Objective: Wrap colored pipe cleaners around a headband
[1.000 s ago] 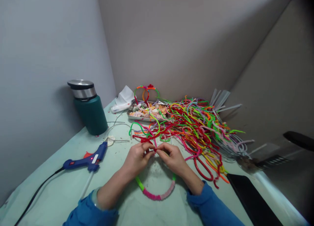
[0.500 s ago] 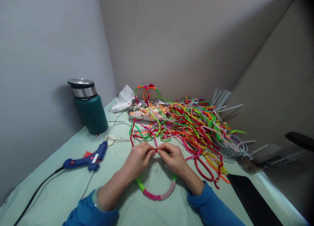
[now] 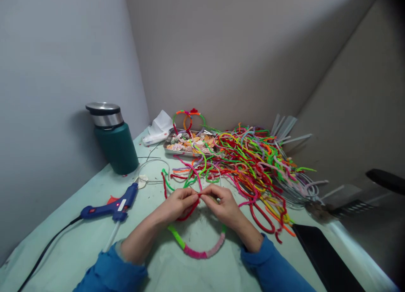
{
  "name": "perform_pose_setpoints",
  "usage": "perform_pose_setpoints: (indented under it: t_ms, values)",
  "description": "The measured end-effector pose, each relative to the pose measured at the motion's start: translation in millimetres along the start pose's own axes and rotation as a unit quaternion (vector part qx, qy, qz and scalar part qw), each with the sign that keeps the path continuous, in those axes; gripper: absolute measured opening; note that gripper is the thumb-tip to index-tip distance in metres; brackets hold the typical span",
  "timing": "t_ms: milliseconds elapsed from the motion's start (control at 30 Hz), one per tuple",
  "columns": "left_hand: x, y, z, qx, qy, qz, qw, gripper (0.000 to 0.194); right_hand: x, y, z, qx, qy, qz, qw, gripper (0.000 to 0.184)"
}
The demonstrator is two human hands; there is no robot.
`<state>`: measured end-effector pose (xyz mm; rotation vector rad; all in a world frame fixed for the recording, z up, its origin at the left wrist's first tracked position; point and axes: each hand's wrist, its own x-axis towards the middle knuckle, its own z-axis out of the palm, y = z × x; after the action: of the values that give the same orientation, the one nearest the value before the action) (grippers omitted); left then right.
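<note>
Low in the middle of the head view, both hands meet fingertip to fingertip. My left hand [image 3: 179, 203] pinches a red pipe cleaner [image 3: 188, 214], which loops below the fingers. Right beside it, my right hand [image 3: 221, 202] is closed in a pinch at the same spot, on the pipe cleaner where it meets a thin hoop. Green, magenta and pale pink fuzzy wrapping covers the hoop's lower curve [image 3: 196, 254], below the hands. Its upper part is bare wire [image 3: 218, 168] with a pink strand alongside. The exact contact point between the fingertips is hidden.
A blue glue gun [image 3: 110, 205] with a lit red light lies on the left, near a green bottle [image 3: 115, 146]. Behind the hands stands a metal tray [image 3: 186, 153] of small pieces. Tangled pipe cleaners [image 3: 253, 157], red-handled scissors [image 3: 262, 219] and a black flat object [image 3: 325, 258] lie right.
My left hand has turned and shifted slightly left. The red pipe cleaner has swung round, and a loop of it now shows below the left fingers. My right hand stays nearly in place.
</note>
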<state>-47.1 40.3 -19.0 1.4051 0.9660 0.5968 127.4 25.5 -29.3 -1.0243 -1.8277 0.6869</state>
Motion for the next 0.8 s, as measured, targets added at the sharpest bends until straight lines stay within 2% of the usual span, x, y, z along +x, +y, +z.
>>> perform_pose_setpoints:
  t_ms: [67, 167, 300, 467, 600, 800]
  values:
    - [-0.4, -0.4, -0.5, 0.014, -0.004, 0.021, 1.0, 0.028, 0.3, 0.5, -0.3, -0.001, 0.0, 0.002, 1.0, 0.009]
    - [0.2, -1.2, -1.5, 0.092, 0.018, 0.078, 0.993, 0.02, 0.9, 2.3, -0.6, 0.0, -0.004, 0.007, 1.0, 0.009]
    - [1.9, -2.1, -2.0, 0.207, 0.071, 0.124, 0.968, 0.016, 1.3, 3.1, -0.6, -0.003, -0.004, 0.011, 1.0, 0.008]
    - [2.3, -2.8, -0.6, 0.29, 0.132, 0.15, 0.936, 0.012, 1.0, 0.9, -0.5, 0.0, -0.005, 0.011, 1.0, 0.009]
    - [1.9, -3.9, -0.4, 0.31, 0.145, 0.163, 0.925, 0.012, 1.6, 1.4, -0.3, 0.0, -0.005, 0.008, 1.0, 0.008]
    - [0.2, -0.7, -0.7, 0.274, 0.124, 0.188, 0.935, 0.019, 1.4, 3.9, -0.4, 0.001, -0.006, 0.005, 1.0, 0.009]
